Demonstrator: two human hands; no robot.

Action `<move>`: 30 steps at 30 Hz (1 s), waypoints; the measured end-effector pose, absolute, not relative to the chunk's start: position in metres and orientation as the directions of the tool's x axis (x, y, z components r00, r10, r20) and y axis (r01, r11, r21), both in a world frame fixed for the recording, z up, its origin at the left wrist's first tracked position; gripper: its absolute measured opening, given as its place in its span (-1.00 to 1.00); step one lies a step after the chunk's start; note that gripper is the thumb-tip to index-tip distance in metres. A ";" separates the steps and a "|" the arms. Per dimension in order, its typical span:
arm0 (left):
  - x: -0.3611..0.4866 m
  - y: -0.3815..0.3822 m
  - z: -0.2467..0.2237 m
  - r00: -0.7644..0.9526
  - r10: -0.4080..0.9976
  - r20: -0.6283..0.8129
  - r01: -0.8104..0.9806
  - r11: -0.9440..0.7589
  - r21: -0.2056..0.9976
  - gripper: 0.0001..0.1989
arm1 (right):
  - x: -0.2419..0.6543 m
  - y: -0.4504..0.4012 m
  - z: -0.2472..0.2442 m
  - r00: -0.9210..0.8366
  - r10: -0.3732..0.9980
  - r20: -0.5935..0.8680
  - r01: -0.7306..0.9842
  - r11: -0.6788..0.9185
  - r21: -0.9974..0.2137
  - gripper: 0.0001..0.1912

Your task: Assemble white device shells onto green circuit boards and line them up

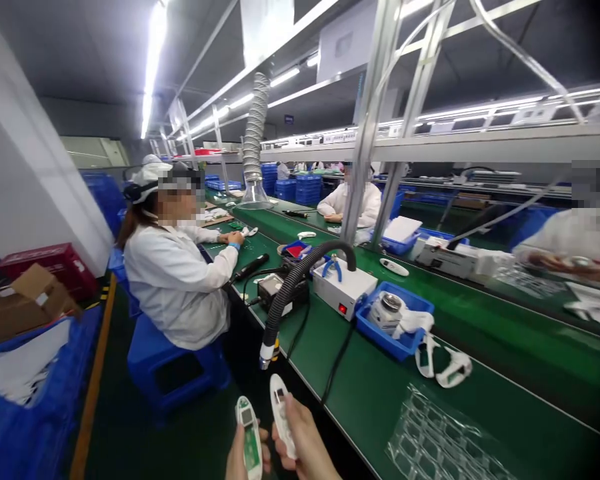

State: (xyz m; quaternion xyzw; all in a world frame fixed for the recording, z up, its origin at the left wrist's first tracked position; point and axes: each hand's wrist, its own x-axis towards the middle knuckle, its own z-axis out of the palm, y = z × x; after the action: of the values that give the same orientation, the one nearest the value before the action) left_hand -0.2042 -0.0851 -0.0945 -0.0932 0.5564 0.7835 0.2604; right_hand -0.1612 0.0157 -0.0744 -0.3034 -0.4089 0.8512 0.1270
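Note:
Low in the view, my left hand grips a narrow white casing half with a green circuit board and a small dark screen in it. Just to its right, my right hand is closed on a white oval cover with a small dark window, its thumb pressed along the side. Both parts are held upright, close together but apart, in front of the bench edge. The lower parts of both hands are cut off by the frame.
On the green bench lie a clear blister tray, a blue bin and white straps. A black hose curves from a white box over the edge. A co-worker sits at left on a blue stool.

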 end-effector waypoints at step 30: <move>-0.167 -0.076 -0.081 -0.656 0.456 -0.602 -0.692 -0.044 0.721 -0.32 | -0.090 0.007 -0.064 -0.796 0.406 -0.449 -0.100 -0.820 -0.564 -0.36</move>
State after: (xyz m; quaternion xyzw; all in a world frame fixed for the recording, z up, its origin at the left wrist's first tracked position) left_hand -0.1672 -0.0759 -0.0811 -0.1047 0.5630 0.7147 0.4015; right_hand -0.0896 0.0074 -0.0638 -0.2873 -0.2661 0.9095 0.1392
